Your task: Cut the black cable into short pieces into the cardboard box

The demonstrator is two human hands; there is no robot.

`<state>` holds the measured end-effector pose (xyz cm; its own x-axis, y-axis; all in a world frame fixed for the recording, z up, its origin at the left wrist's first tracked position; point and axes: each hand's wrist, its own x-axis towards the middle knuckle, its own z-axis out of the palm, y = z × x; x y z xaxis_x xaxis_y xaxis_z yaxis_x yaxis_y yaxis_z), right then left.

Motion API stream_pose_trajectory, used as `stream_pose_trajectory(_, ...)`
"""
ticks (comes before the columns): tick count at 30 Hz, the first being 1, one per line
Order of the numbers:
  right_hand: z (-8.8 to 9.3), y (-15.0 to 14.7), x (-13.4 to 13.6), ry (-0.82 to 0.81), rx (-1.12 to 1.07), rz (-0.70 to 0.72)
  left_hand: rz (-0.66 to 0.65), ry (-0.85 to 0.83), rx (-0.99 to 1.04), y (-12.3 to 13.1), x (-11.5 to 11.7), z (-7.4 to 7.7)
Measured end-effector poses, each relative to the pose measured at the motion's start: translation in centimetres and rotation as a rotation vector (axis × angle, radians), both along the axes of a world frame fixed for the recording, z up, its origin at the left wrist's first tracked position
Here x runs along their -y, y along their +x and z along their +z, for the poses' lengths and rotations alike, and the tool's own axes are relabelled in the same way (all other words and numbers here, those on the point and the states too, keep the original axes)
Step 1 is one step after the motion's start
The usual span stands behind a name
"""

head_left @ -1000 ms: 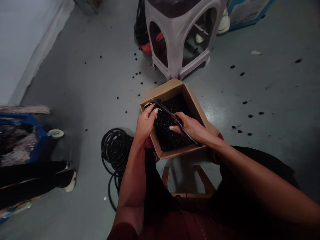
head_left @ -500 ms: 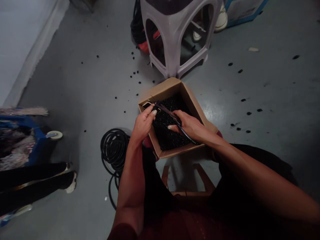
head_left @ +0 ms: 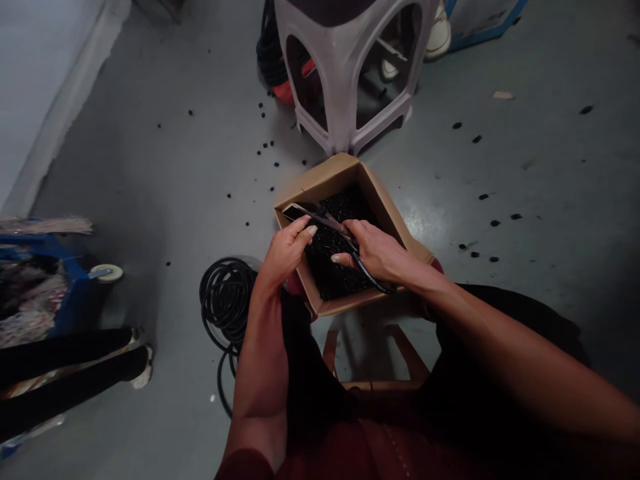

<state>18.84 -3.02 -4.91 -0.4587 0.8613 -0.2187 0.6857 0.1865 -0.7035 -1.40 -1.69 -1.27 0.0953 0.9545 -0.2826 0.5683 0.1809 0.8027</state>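
— Held in right hand?
— Clamped around long, slim, dark tool, at frame centre, above open brown cardboard box.
— And in left hand?
— Fingers curled; cannot tell if clamped.

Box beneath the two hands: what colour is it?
The box is light brown, seen best in the head view.
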Motion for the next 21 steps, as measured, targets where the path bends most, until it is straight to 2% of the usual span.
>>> stream_pose_trajectory(3, 0.11, 0.05, -0.01, 0.009, -0.015, 0.008, -0.066, -0.048, -0.017, 0.00, 0.15, 0.38)
stream_pose_trajectory(13, 0.45, 0.36, -0.01, -0.011, -0.123, 0.041, -0.164, -0.086, 0.010, -0.17, 0.22, 1.03)
stream_pose_trajectory(21, 0.74, 0.12, 0.07, -0.049, -0.130, 0.000, -0.147, -0.071, 0.034, -0.20, 0.36, 0.88)
